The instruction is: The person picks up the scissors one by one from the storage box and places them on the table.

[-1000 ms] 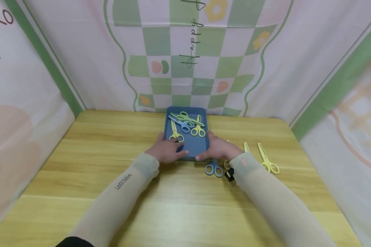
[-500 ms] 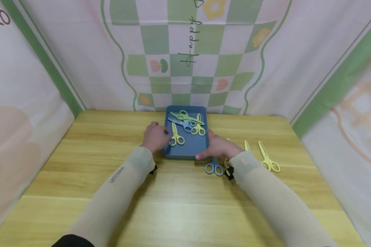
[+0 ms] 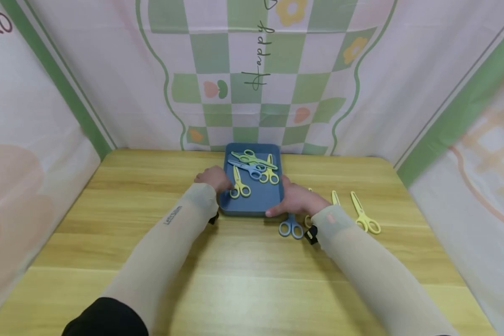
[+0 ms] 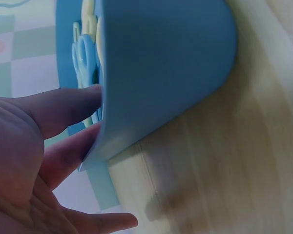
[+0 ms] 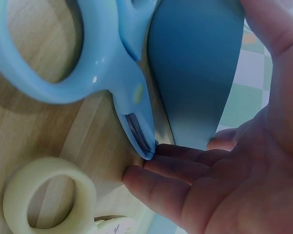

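Observation:
A blue tray lies at the back of the wooden table, with several scissors inside: yellow scissors at its left, light blue scissors, green scissors and more yellow scissors. My left hand is at the tray's left rim, fingers spread; in the left wrist view thumb and a finger reach over the rim, another finger stays outside. My right hand rests against the tray's right side, thumb at its front corner. Its extended fingertips are by the tip of blue scissors on the table.
Right of the tray, yellow scissors and others partly covered by my right wrist lie on the table. A patterned cloth hangs behind the table, with cloth at both sides too.
My left hand has left the tray's front left area, swung out to the left, then come back against the left rim. Yellow scissors at the tray's left shifted slightly. The right hand stays put.

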Demonstrator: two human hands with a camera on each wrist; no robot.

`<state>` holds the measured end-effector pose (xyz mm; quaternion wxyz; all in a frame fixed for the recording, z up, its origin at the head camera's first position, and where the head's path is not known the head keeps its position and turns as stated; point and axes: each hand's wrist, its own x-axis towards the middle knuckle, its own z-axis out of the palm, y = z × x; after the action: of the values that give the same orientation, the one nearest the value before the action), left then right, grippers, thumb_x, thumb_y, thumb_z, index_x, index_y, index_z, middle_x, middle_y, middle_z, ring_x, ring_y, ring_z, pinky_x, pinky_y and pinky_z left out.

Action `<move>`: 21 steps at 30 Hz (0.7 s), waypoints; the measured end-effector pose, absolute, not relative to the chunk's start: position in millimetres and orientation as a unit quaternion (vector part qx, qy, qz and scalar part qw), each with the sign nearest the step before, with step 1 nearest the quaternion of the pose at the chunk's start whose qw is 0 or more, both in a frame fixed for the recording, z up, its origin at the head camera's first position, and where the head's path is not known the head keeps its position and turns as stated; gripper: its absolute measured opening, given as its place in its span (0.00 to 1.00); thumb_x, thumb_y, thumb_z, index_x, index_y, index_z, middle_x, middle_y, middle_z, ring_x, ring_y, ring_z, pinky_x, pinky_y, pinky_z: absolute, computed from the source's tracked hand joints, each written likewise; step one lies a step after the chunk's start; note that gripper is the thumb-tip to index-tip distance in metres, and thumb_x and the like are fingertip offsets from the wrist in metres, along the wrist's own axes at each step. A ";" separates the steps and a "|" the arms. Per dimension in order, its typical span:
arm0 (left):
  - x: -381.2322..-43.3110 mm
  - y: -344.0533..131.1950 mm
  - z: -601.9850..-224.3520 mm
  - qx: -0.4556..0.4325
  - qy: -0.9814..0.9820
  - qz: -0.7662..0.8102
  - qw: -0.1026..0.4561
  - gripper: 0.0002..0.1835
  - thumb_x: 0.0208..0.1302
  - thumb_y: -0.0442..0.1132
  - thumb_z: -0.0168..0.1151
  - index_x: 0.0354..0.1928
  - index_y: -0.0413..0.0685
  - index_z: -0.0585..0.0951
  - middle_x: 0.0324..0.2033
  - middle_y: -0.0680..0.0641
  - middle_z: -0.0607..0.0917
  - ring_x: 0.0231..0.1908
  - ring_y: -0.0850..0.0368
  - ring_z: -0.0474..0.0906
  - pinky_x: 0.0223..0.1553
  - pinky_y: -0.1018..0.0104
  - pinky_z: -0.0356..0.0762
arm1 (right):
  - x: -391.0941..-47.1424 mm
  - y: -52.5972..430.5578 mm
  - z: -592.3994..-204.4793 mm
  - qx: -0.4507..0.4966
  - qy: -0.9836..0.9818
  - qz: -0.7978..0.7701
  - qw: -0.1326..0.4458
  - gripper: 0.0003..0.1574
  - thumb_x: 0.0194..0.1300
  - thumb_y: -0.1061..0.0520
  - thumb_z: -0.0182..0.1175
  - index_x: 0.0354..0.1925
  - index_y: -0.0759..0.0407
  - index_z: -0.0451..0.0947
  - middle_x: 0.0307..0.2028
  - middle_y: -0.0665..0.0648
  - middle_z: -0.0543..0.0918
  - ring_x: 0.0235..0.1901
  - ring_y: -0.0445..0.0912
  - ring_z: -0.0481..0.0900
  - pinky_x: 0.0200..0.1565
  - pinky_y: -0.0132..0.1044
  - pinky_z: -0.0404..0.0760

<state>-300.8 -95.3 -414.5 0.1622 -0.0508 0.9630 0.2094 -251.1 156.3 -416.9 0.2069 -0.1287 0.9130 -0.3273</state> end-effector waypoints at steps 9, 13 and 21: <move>-313.3 -81.6 -425.3 -0.062 0.973 0.154 0.161 0.32 0.54 0.55 0.75 0.55 0.41 0.80 0.54 0.37 0.79 0.54 0.36 0.69 0.59 0.39 0.61 | -250.3 156.4 -416.3 -0.123 0.915 -0.323 0.208 0.85 0.45 0.42 0.82 0.77 0.66 0.33 0.69 0.73 0.62 0.65 0.63 0.66 0.66 0.56 0.62; -306.9 -78.5 -420.0 -0.063 0.974 0.146 0.161 0.22 0.62 0.49 0.67 0.51 0.41 0.81 0.55 0.35 0.76 0.58 0.33 0.63 0.58 0.42 0.60 | -250.3 156.1 -416.5 -0.122 0.915 -0.324 0.206 0.85 0.44 0.42 0.82 0.77 0.66 0.33 0.68 0.73 0.63 0.64 0.63 0.67 0.66 0.55 0.62; -308.6 -74.6 -424.4 -0.051 0.979 0.116 0.162 0.11 0.63 0.45 0.63 0.39 0.44 0.82 0.49 0.38 0.80 0.56 0.34 0.66 0.59 0.40 0.56 | -250.2 156.3 -416.7 -0.120 0.917 -0.321 0.204 0.86 0.44 0.41 0.82 0.77 0.66 0.33 0.68 0.74 0.64 0.64 0.63 0.67 0.66 0.55 0.62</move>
<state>-308.6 -74.6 -424.4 0.1622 -0.0513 0.9786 0.1157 -250.2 156.3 -416.7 0.2036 -0.1204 0.9170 -0.3212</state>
